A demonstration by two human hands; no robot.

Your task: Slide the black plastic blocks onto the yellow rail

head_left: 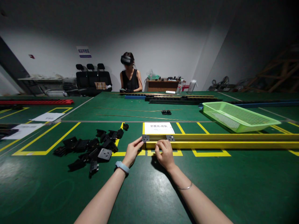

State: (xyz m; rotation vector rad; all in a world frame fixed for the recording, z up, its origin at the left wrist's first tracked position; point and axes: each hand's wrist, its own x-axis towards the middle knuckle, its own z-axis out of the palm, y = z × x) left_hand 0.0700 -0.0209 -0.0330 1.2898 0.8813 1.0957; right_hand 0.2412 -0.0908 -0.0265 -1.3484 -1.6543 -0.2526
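Observation:
My left hand (133, 151) is closed on a dark socket module (145, 138), its fingers at the module's left edge. That module sits at the left end of a long yellow rail (221, 145). A second socket module (170, 138) lies in the rail's channel a little further right. Just below it, my right hand (164, 154) is at the rail's front edge with fingers curled; whether anything is inside them is hidden. To the left of my left hand lies a loose pile of black socket modules (93, 148), one of them (105, 154) face up.
A light green basket (240, 118) stands beyond the rail on the right. Two thin rods (140, 117) and two small black parts (166, 112) lie further back. Dark rails (182, 100) line the table's far side, where a person (130, 77) in a headset sits. A printed sheet (158, 127) lies behind the rail.

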